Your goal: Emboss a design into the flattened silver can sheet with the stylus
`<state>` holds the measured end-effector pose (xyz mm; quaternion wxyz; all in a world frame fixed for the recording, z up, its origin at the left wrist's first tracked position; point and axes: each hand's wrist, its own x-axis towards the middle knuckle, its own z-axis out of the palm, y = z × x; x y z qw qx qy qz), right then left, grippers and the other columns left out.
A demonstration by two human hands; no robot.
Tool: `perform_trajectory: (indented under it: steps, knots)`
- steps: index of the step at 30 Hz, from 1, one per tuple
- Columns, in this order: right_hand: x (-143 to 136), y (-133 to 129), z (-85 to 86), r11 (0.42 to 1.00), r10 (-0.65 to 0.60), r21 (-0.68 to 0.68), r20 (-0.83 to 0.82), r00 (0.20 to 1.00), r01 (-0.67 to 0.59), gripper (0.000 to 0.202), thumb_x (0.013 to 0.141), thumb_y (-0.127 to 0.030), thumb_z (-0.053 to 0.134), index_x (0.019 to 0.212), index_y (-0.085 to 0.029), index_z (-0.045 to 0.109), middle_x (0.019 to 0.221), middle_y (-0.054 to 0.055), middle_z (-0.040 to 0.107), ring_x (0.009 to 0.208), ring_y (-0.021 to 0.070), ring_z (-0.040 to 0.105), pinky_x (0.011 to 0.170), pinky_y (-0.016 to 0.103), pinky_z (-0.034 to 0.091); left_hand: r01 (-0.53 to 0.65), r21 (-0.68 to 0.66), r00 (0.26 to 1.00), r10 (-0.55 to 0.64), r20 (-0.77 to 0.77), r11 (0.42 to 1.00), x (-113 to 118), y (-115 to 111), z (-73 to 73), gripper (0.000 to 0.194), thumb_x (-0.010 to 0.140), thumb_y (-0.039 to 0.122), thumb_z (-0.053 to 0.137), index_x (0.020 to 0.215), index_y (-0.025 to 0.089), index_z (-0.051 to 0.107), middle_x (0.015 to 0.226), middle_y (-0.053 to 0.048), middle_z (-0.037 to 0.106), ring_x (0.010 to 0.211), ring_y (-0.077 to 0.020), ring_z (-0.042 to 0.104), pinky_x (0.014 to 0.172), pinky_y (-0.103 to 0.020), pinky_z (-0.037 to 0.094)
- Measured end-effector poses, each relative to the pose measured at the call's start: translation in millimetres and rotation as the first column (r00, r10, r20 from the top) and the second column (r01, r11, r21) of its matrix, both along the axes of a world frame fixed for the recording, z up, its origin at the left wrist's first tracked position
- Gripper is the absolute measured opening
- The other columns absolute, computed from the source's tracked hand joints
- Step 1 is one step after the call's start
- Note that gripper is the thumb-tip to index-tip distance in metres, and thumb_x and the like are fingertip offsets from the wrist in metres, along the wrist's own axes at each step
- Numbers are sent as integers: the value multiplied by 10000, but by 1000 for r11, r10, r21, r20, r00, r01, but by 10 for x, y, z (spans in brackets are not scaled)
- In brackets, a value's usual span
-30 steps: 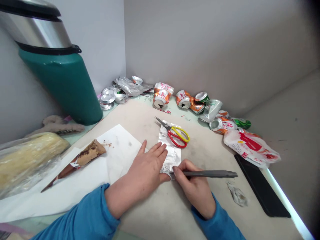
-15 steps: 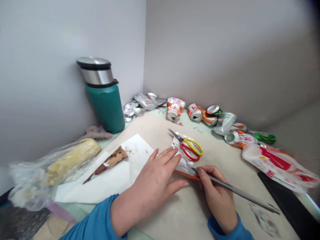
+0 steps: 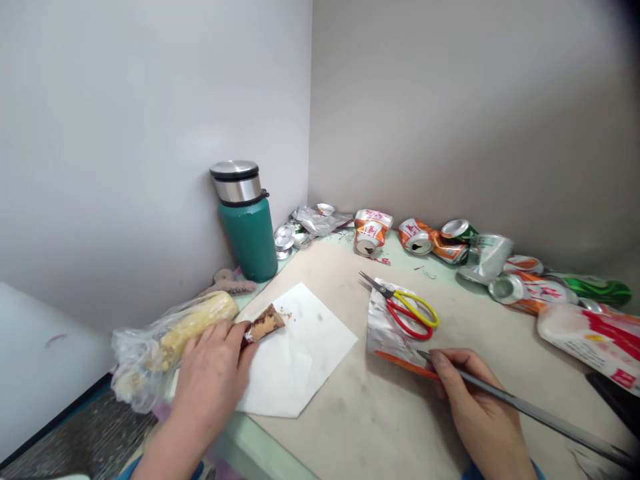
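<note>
At the left, my left hand (image 3: 213, 367) is closed round the brown wrapper of a bitten chocolate snack bar (image 3: 267, 325), over a sheet of white paper (image 3: 305, 347). Between the fingers of my right hand (image 3: 483, 403) is a slim grey pen-like tool (image 3: 530, 408). Its pointed tip rests at the edge of a cut-open piece of can metal (image 3: 387, 327), silver with an orange edge. On that metal lie scissors (image 3: 407, 315) with one red and one yellow handle loop, their blades pointing away to the left.
Crushed drink cans (image 3: 373, 233) line the back wall and right side. A teal bottle (image 3: 249, 240) stands in the left corner, near yellow food in a clear plastic bag (image 3: 197, 327). A red-and-white package (image 3: 595, 343) lies at the right, partly over a black object.
My left hand has left the metal piece and moved left to the snack bar, closing on it. My right hand keeps the grey tool by the metal. The view has turned left.
</note>
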<state>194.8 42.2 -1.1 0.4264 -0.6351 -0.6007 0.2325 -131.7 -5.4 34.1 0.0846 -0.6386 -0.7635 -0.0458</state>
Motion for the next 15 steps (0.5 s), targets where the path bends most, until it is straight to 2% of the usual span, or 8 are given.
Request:
perform_trajectory:
  steps: [5,9,12,14,15]
  knots:
    - [-1,5,0,1000,-17,6,12,1000,17,319,797,-529,528,737,-222,592,568,1,590,548,181,564,448,258,400,-33,45,997,29,72,998,-36,57,-16,298,915,319,346,1068,164,549,961,-113,639,890,-289,607,752,-393,447]
    - [19,1,-21,1000,-8,-6,27,1000,8,320,800,-535,519,749,-227,586,581,0,595,551,179,563,441,255,393,-122,14,949,112,293,992,-117,89,37,335,912,396,326,1096,176,501,895,-100,654,822,-285,616,687,-370,441]
    - [32,4,-35,1000,-10,4,50,999,10,313,802,-530,517,753,-229,585,594,-1,597,562,178,563,469,254,411,-143,-21,832,132,539,989,-132,103,123,304,890,445,366,1001,206,517,754,-37,619,757,-252,588,662,-347,425]
    - [35,10,-35,1000,-12,13,64,998,12,312,799,-530,517,746,-230,586,594,-1,597,564,179,564,489,255,427,-75,-32,678,75,731,997,-102,93,175,308,886,480,381,897,217,542,656,5,539,668,-202,531,627,-314,408]
    - [35,14,-34,1000,-15,12,69,998,14,314,797,-531,517,740,-230,586,587,-2,593,559,179,562,491,255,431,-21,-32,564,38,825,999,-76,80,191,324,888,493,388,855,215,551,639,14,508,623,-174,492,601,-295,395]
